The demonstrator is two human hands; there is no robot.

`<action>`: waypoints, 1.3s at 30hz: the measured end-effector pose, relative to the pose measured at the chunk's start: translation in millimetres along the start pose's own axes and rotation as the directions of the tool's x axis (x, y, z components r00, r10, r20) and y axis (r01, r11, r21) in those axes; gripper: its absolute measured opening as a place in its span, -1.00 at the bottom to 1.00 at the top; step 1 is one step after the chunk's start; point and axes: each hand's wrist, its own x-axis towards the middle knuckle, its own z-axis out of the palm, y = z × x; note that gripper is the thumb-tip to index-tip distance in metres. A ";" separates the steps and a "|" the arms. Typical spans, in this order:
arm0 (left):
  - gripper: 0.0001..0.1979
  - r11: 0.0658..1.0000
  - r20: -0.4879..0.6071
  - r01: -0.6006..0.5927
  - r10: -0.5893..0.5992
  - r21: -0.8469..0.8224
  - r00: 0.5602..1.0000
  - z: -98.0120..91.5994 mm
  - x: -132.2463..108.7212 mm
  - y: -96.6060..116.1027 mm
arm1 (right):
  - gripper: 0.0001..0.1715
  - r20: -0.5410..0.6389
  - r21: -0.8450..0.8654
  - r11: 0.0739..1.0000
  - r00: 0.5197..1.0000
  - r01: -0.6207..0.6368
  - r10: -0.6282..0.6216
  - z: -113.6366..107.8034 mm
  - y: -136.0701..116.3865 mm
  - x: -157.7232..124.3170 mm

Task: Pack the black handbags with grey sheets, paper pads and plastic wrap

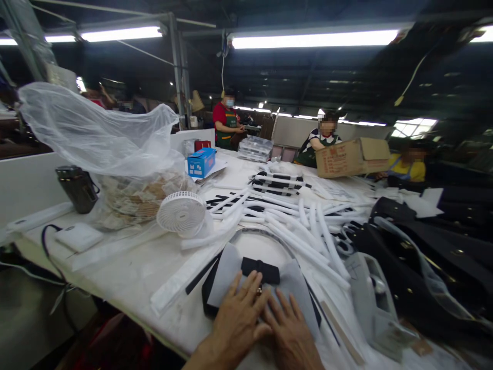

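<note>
Black bag (209, 289) lies on the desk (127, 280) near its front edge, directly in front of the wearer. Pale sheet (224, 270) lies over it, dark tab (261, 270) on top in the middle.

Left hand (239, 311): palm down, fingers extended, flat on the sheet, fingertips by the tab, gripping nothing. Right hand (287, 318): same pose, fingers a bit spread, just beside the left, also no grip.

Writing check:
- Carton (337, 158), far side by a co-worker: reddish print, can't read it.
- Blue box (201, 162): pale printed panels, too small to read.
- Tape dispenser (372, 298), right of the bag: one dark handwritten character on its side, can't pin it down.
- Green apron (231, 123) on the standing person: lettering, illegible.

White tubes (296, 241) are piled just beyond the bag; white fan (182, 211) stands left of them.
</note>
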 end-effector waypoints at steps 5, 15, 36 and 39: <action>-0.10 0.998 -0.008 0.049 -0.048 0.042 0.999 34.4 -9.7 -10.7 | -0.36 0.045 -0.011 0.998 0.997 -0.057 0.058 -12.4 -5.4 8.4; -0.25 0.967 -0.221 -0.026 0.084 0.252 0.972 35.7 -15.1 -16.6 | -0.28 0.121 0.017 0.995 0.988 -0.094 0.091 -26.8 -2.9 15.0; -0.36 0.991 -0.383 -0.053 0.096 0.124 0.919 65.6 -19.2 -25.0 | -0.66 0.541 0.614 0.356 0.704 -0.704 0.460 -94.4 98.7 55.8; -0.40 0.994 -0.383 -0.065 0.094 0.088 0.919 60.8 -17.7 -21.8 | -0.57 0.494 0.353 0.607 0.693 -0.712 0.525 -71.2 136.6 50.3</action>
